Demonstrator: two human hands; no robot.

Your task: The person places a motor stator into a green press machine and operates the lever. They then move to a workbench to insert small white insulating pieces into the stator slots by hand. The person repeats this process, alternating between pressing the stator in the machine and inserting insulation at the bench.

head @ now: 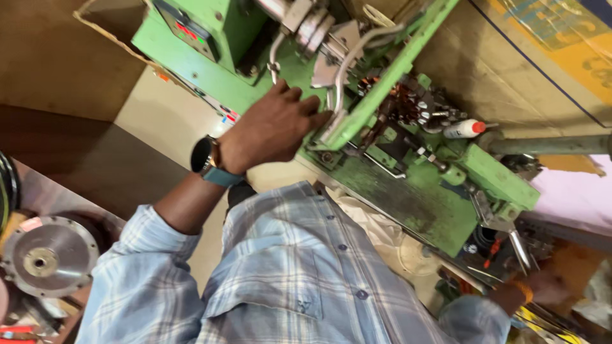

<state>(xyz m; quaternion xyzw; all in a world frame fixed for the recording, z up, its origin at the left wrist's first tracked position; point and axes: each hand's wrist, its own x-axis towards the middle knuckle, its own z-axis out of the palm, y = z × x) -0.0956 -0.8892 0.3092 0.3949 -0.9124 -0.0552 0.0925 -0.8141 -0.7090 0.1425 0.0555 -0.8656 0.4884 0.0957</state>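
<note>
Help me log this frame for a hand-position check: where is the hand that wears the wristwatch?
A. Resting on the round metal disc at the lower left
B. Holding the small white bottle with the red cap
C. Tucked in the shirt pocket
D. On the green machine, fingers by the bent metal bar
D: the left hand lies on the green machine, its fingers beside the bent metal bar, far from the disc and bottle.

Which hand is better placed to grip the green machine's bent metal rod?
Probably the left hand: it rests beside the bent metal rod on the green machine; the right hand sits far off.
</note>
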